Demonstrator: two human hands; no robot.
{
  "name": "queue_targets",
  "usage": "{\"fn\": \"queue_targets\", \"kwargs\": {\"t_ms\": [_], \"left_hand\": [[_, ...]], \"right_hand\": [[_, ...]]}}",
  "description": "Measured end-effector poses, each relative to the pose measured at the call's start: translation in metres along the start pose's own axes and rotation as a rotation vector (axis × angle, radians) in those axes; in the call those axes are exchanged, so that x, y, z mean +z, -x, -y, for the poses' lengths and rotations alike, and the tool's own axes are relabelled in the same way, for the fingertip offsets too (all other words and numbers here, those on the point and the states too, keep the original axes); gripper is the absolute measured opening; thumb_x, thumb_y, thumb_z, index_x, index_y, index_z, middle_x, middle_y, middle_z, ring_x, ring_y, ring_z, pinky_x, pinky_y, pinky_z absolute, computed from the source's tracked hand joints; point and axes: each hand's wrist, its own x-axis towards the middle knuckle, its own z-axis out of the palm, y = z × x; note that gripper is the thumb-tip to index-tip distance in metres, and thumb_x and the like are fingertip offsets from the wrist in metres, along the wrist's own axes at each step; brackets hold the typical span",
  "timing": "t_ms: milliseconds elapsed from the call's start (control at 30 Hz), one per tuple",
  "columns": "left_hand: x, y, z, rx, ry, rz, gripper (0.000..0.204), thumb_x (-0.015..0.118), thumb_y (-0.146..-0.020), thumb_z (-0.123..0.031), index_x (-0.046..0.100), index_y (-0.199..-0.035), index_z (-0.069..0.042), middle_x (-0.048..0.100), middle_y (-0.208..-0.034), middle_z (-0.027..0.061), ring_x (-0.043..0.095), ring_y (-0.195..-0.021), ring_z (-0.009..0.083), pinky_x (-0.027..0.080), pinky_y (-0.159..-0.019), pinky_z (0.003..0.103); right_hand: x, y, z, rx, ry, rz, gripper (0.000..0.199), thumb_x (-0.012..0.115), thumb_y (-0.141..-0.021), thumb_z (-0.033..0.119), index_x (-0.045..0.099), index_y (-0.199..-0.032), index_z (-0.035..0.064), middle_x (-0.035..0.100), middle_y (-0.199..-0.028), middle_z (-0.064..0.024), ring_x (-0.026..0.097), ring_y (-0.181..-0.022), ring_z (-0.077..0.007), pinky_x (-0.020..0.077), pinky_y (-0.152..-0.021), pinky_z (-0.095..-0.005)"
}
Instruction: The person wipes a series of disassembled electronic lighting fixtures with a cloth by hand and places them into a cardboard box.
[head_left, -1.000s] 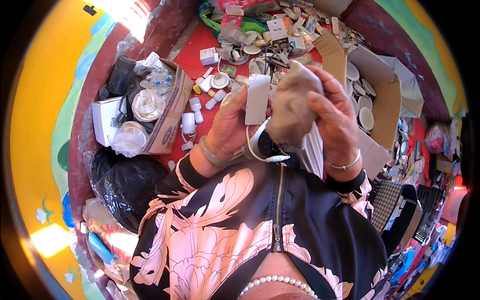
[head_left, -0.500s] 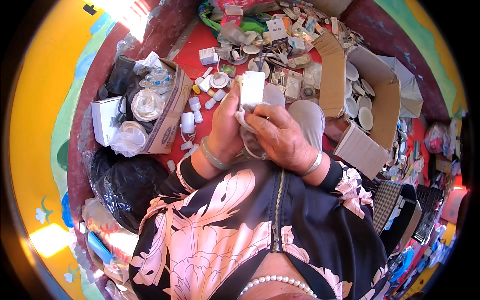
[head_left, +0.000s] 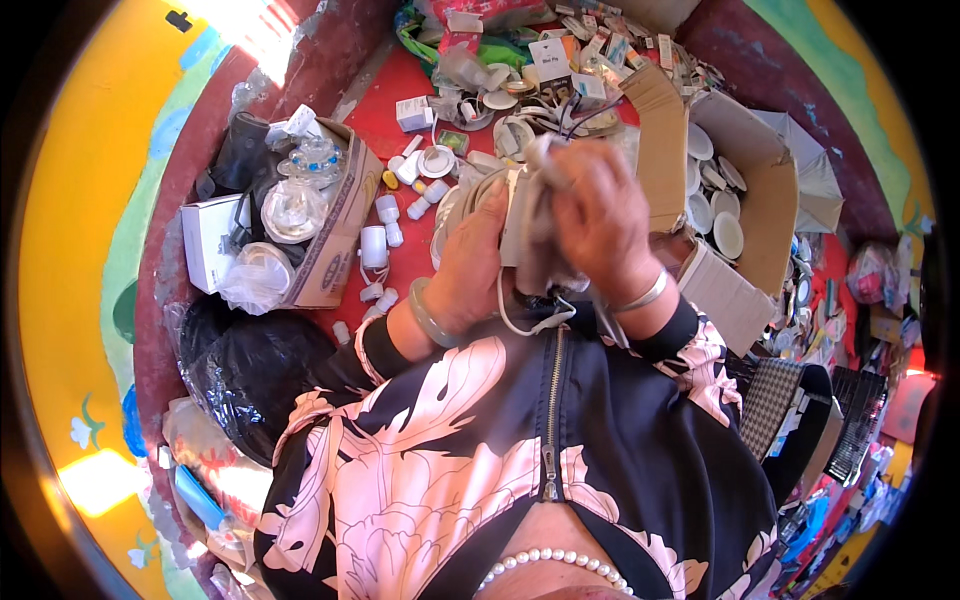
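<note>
Both forearms reach up from the chest, elbows bent, bringing the hands close together. The left hand (head_left: 466, 264), thumb upward, is clamped on a white device (head_left: 514, 226); the right hand (head_left: 606, 216), blurred, grips a grey-brown cloth (head_left: 542, 218) against the device, hiding much of it. A white cable (head_left: 520, 331) loops below, between the wrists. Left of the left hand lie white lamp fittings (head_left: 373, 246), then a filled carton (head_left: 343, 235). Right of the right hand stands an open cardboard box (head_left: 768, 185) holding white discs (head_left: 728, 236). Beyond both hands spreads a heap of small packages (head_left: 612, 50).
</note>
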Motion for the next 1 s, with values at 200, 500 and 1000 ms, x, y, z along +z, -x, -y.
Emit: {"fn": "queue_targets", "kwargs": {"t_ms": [200,500,1000], "left_hand": [[0.003,-0.001,-0.01,-0.016,-0.011,-0.06,0.042,0.032,-0.098,-0.038,0.051,-0.116,-0.005,0.06,-0.107,0.0077,0.059,-0.095,0.0193,0.049,-0.086,0.034],[-0.016,-0.007,-0.02,0.079,0.157,-0.005,0.038,0.05,-0.092,-0.033,0.047,-0.118,-0.005,0.057,-0.102,0.0148,0.057,-0.096,0.0268,0.047,-0.086,0.04],[-0.004,-0.013,-0.01,0.174,0.044,-0.044,0.033,0.05,-0.093,-0.033,0.052,-0.113,-0.007,0.058,-0.101,0.008,0.056,-0.096,0.0162,0.046,-0.087,0.033]], "right_hand": [[0.002,0.009,0.01,-0.154,-0.128,0.145,0.034,0.06,-0.066,-0.004,0.06,-0.098,0.008,0.057,-0.094,-0.0111,0.059,-0.084,-0.0292,0.0505,-0.072,-0.0372],[-0.056,0.015,-0.068,0.781,-1.033,-0.492,0.024,0.042,-0.092,0.003,0.051,-0.114,0.0041,0.058,-0.108,-0.0089,0.059,-0.094,-0.0207,0.0483,-0.085,-0.0326],[0.017,-0.001,0.016,0.069,-0.243,0.064,0.035,0.057,-0.067,-0.007,0.061,-0.1,0.0056,0.056,-0.098,-0.014,0.055,-0.095,-0.031,0.044,-0.083,-0.0368]]}}
